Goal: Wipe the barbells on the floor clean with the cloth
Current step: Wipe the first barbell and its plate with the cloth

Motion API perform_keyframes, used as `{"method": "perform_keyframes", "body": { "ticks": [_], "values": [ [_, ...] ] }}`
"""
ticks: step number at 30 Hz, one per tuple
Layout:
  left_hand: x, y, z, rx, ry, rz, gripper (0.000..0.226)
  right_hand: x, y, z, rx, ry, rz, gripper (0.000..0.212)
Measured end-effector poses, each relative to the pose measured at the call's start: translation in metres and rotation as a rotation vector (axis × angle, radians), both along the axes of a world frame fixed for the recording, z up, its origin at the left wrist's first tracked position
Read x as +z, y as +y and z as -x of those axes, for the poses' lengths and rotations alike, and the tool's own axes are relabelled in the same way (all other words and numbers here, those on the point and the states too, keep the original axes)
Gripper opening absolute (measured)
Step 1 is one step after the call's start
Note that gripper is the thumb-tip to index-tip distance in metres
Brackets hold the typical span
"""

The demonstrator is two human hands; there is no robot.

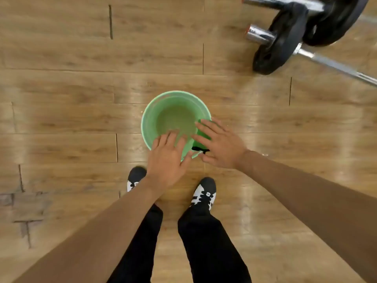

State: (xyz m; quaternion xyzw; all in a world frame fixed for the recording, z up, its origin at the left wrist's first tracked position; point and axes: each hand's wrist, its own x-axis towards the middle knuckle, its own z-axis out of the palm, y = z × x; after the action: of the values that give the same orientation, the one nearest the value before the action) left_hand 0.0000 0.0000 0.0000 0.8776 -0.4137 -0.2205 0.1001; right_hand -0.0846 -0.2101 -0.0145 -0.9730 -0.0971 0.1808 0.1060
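Both hands hang with fingers spread, gripping nothing, over the near side of the bucket (146,115). The right hand (221,144) is directly above the cloth (197,142) draped on the rim's right side, and the left hand (167,158) is beside it over the water, so the right is nearer for the pick-up. Most of the cloth is covered by the right hand, and whether the fingers touch it cannot be told. The barbells (279,43) lie well apart, ahead and to the right, the nearer bar slanting away rightward, both cut off by the frame.
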Motion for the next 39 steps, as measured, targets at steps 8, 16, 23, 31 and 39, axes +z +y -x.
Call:
{"method": "perform_keyframes", "body": {
  "ticks": [8,16,23,31,39],
  "values": [
    [-0.089,-0.009,0.019,-0.041,-0.126,-0.133,0.065,-0.085,-0.015,0.003,0.264,-0.278,0.125,0.064],
    [-0.083,-0.005,0.013,-0.033,-0.104,-0.048,0.064,-0.088,-0.008,-0.007,0.150,-0.446,-0.001,0.052],
    [-0.001,-0.008,-0.025,-0.099,-0.077,-0.022,0.061,-0.004,-0.002,0.002,-0.388,-0.399,-0.053,0.052],
    [0.182,-0.085,-0.079,-0.268,-0.104,0.064,0.058,0.189,-0.060,0.011,-1.117,-0.369,0.062,0.047],
    [0.266,-0.197,-0.075,-0.246,-0.104,0.064,0.057,0.270,-0.154,0.028,-1.330,-0.395,-0.006,0.044]
  ]
}}
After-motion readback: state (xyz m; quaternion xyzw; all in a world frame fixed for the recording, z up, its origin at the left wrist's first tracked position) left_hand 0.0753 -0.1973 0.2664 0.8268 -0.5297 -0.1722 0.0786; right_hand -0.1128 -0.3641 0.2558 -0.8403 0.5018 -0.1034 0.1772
